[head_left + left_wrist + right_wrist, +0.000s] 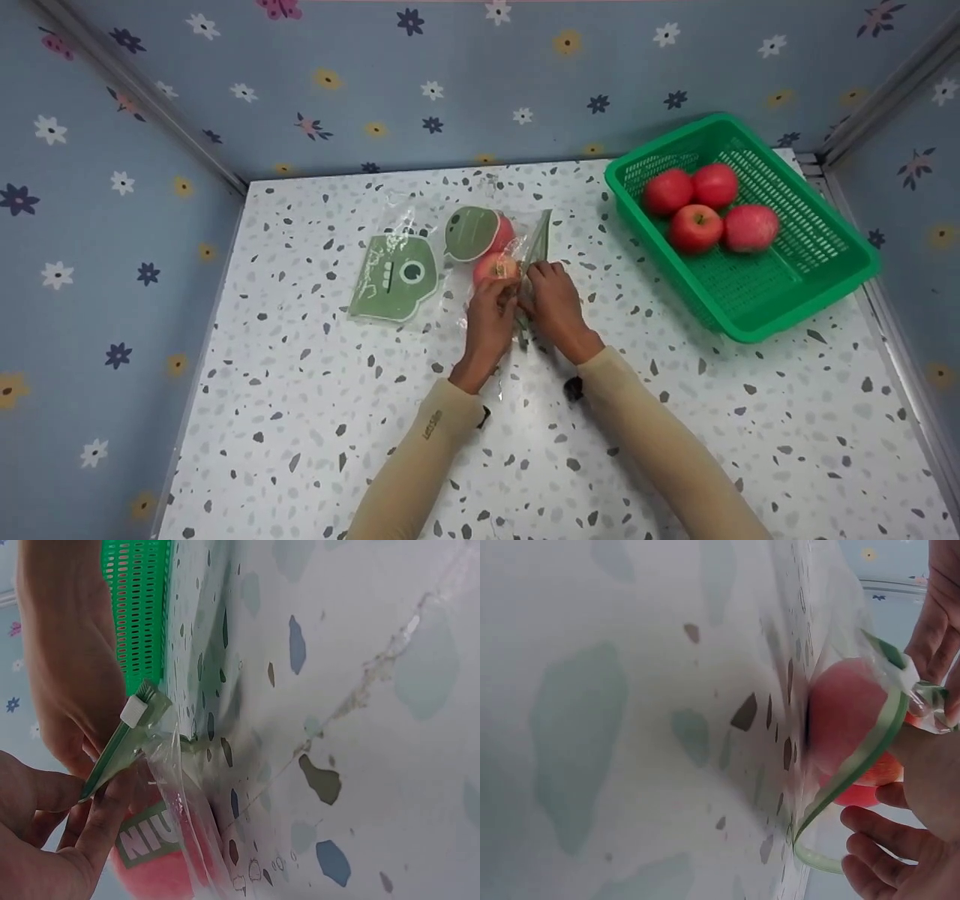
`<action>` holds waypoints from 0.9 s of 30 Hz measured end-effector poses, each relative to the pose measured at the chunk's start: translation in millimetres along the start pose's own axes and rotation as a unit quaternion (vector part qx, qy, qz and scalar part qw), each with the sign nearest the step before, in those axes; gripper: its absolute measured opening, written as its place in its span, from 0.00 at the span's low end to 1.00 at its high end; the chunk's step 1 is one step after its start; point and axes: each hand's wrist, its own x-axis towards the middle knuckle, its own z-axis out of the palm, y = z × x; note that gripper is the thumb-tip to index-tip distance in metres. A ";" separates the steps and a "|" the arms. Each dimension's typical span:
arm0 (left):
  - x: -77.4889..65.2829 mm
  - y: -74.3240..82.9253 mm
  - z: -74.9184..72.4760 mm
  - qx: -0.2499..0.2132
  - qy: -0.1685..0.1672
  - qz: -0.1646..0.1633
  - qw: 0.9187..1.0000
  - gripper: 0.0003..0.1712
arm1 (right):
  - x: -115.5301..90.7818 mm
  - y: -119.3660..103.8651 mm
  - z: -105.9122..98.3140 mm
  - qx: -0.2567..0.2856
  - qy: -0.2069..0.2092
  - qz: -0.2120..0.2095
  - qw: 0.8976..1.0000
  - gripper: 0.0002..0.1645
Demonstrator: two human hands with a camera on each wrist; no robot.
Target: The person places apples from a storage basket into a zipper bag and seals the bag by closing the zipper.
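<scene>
A clear slider zip bag (471, 234) with a green printed figure lies mid-table, with red apples (495, 268) inside. Its green-edged mouth (855, 765) gapes towards my right hand. My left hand (491, 319) pinches the near part of the zip edge between thumb and fingers, close to the white slider (133, 712). At the mouth, my right hand (556, 304) has its fingers (889, 840) loosely bent beside the green strip, with no apple in them. Part of the right hand is hidden behind the zip edge in the left wrist view.
Left of the apples lies another clear bag (397, 277) with a green one-eyed print, flat on the speckled table (300, 420). A green plastic basket (795, 277) with several red apples (697, 229) stands at the back right. Flower-patterned walls (465, 97) enclose the table.
</scene>
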 end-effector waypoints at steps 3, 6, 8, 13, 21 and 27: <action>-0.6 -1.1 -0.2 -0.002 0.002 0.003 1.000 0.16 | -0.7 0.5 0.2 0.003 0.004 0.007 1.000 0.22; -0.7 -1.7 0.0 0.000 0.004 0.008 1.000 0.16 | 0.2 0.7 0.6 0.011 0.009 0.014 1.000 0.21; -0.6 -1.6 0.2 0.002 0.005 0.008 1.000 0.16 | 1.9 0.1 1.7 0.013 0.008 0.015 1.000 0.17; -0.6 -1.3 0.7 -0.004 0.008 0.008 1.000 0.16 | 6.3 -2.9 4.3 -0.006 -0.004 0.020 1.000 0.19; -1.5 -3.8 2.3 -0.017 0.023 0.021 0.999 0.15 | -2.5 7.5 -15.7 0.027 -0.015 0.048 0.998 0.25; -1.1 -6.2 3.0 -0.026 0.028 0.026 0.999 0.14 | -16.7 32.2 -64.6 0.051 0.004 0.078 0.996 0.24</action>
